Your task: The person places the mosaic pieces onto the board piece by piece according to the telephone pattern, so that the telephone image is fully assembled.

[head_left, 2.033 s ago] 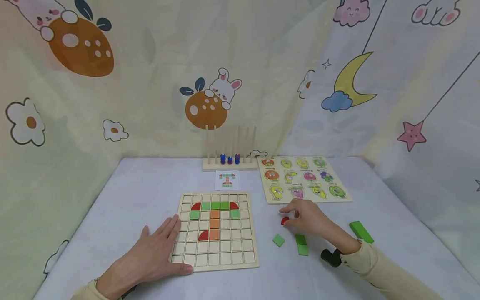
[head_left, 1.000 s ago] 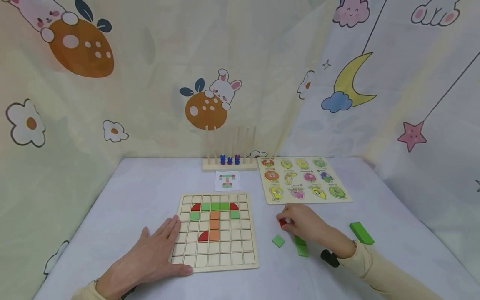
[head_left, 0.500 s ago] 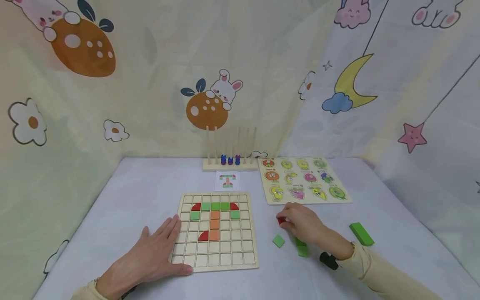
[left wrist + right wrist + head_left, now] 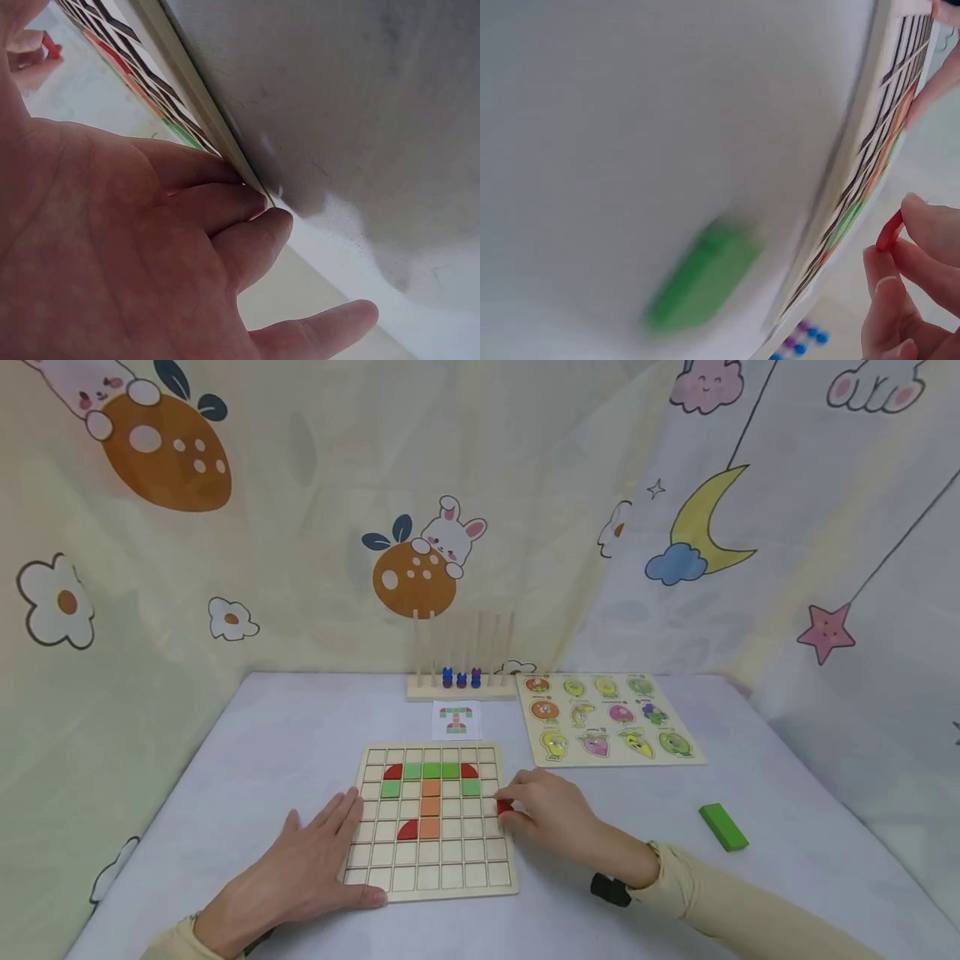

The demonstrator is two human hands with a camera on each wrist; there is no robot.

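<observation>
My right hand (image 4: 551,814) pinches a red quarter-round tile (image 4: 889,231) between thumb and fingertips, at the right edge of a wooden grid board (image 4: 472,877). In the head view that tile is mostly covered by the fingers. My left hand (image 4: 300,868) lies with straight fingers along the board's left edge, its thumb at the near left corner. On the board, green squares (image 4: 431,771) form a row with a red quarter-round (image 4: 468,771) at its right end. Orange squares (image 4: 430,807) run down the middle, with another red quarter-round (image 4: 408,830) beside the lowest.
A small pattern card (image 4: 456,721) lies behind the board. Farther back stands a peg rack (image 4: 420,689) with blue beads. A fruit puzzle board (image 4: 615,718) sits at back right, and a green block (image 4: 723,827) lies on the right. My right arm covers the table below it.
My right hand took hold of the red quarter-round tile on the table and has moved left with it to the board's edge. The left hand has stayed still.
</observation>
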